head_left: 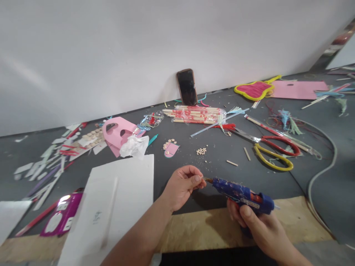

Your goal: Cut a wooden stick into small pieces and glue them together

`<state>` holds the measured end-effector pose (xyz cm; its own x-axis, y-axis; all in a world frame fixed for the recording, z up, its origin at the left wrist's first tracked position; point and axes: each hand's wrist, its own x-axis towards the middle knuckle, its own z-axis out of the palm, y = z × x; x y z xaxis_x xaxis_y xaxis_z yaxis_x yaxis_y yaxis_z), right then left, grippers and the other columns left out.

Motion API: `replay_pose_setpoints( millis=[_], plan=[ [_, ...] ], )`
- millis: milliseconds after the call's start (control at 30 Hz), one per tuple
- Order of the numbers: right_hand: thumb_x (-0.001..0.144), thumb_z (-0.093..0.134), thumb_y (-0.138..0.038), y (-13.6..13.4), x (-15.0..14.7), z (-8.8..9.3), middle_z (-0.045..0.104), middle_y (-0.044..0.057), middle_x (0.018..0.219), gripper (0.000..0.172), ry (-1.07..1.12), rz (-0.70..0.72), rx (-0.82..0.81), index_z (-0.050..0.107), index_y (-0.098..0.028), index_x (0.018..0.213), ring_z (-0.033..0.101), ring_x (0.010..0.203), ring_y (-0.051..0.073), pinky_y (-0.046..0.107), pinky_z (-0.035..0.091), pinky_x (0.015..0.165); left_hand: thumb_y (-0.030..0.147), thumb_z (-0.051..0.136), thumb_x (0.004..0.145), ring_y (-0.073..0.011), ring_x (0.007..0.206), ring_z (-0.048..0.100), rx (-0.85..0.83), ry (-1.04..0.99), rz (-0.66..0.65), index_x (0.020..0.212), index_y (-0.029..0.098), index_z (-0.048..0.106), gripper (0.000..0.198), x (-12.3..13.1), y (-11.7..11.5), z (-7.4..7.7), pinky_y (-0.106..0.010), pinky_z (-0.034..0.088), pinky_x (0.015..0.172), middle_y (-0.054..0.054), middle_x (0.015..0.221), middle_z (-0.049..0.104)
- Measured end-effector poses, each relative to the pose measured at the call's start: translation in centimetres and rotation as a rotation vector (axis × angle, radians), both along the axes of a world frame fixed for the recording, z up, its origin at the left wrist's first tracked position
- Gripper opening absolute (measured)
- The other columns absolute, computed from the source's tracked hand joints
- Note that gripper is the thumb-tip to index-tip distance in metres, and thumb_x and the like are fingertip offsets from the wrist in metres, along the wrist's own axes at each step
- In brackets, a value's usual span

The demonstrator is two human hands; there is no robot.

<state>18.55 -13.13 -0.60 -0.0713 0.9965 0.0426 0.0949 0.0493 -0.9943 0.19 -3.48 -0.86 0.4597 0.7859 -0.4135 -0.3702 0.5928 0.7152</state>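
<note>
My right hand point(256, 220) is wrapped round the handle of a blue glue gun point(240, 193), whose nozzle points left. A clear glue stick point(276, 207) pokes out of its back end. My left hand point(186, 184) is pinched closed right at the nozzle tip; whatever is between its fingers is too small to make out. Just beyond my hands lies a small heap of pale wooden bits point(201, 151). Left of that heap is a small pink rounded piece point(171, 149) with several pale bits along its upper left edge.
Large scissors point(273, 144) with red and yellow handles lie at right, near a grey cable point(334, 155). A phone point(187, 87) leans on the wall behind packaged sticks point(196, 114). White foam board point(124, 184), a pink cutout point(119, 135) and paper scraps point(41, 166) lie at left.
</note>
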Motion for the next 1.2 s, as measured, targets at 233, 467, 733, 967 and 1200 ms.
replay_pose_setpoints(
  millis=[233,467,733,967,1200],
  plan=[
    [0.094,0.039,-0.051,0.0,0.1,0.0,0.046,0.0,0.06,0.045,-0.002,0.002,-0.016,0.049,-0.019,0.064,0.043,0.052,0.011,0.023,0.037,0.047,0.029,0.088,0.054,-0.0088,0.056,0.064,0.004,-0.018,0.007,0.066,0.013,0.066,0.029,0.0,0.0,0.1,-0.018,0.048,0.059,0.0,0.057,0.067],
    [0.094,0.039,-0.05,0.0,0.1,0.2,0.047,0.0,0.06,0.044,0.032,0.011,-0.005,0.05,-0.019,0.065,0.045,0.054,0.012,0.024,0.037,0.049,0.027,0.089,0.052,-0.0092,0.056,0.065,-0.005,-0.015,0.022,0.065,0.013,0.067,0.029,-0.1,0.0,0.1,-0.018,0.049,0.059,0.0,0.056,0.067],
    [0.095,0.039,-0.05,0.0,0.1,-0.1,0.048,0.0,0.061,0.044,0.043,0.012,0.006,0.051,-0.019,0.066,0.045,0.055,0.012,0.024,0.037,0.05,0.025,0.088,0.053,-0.01,0.058,0.066,-0.014,-0.007,0.029,0.067,0.013,0.068,0.027,-0.1,0.0,-0.1,-0.018,0.051,0.06,-0.002,0.058,0.07],
    [0.094,0.038,-0.052,0.2,0.1,0.1,0.047,0.001,0.06,0.046,0.047,0.013,0.017,0.048,-0.02,0.063,0.045,0.055,0.014,0.027,0.036,0.051,0.023,0.087,0.056,-0.0096,0.059,0.065,0.028,-0.05,0.042,0.068,0.015,0.067,0.025,-0.1,0.0,-0.3,-0.019,0.051,0.06,0.0,0.063,0.07],
    [0.093,0.035,-0.055,-0.2,2.0,0.9,0.051,0.003,0.063,0.047,-0.022,-0.006,0.003,0.051,-0.021,0.065,0.049,0.06,0.017,0.03,0.04,0.055,0.024,0.087,0.058,-0.0094,0.059,0.064,0.021,-0.061,0.032,0.068,0.015,0.066,0.025,-0.3,0.1,-0.4,-0.02,0.049,0.061,0.0,0.062,0.068]
  ],
)
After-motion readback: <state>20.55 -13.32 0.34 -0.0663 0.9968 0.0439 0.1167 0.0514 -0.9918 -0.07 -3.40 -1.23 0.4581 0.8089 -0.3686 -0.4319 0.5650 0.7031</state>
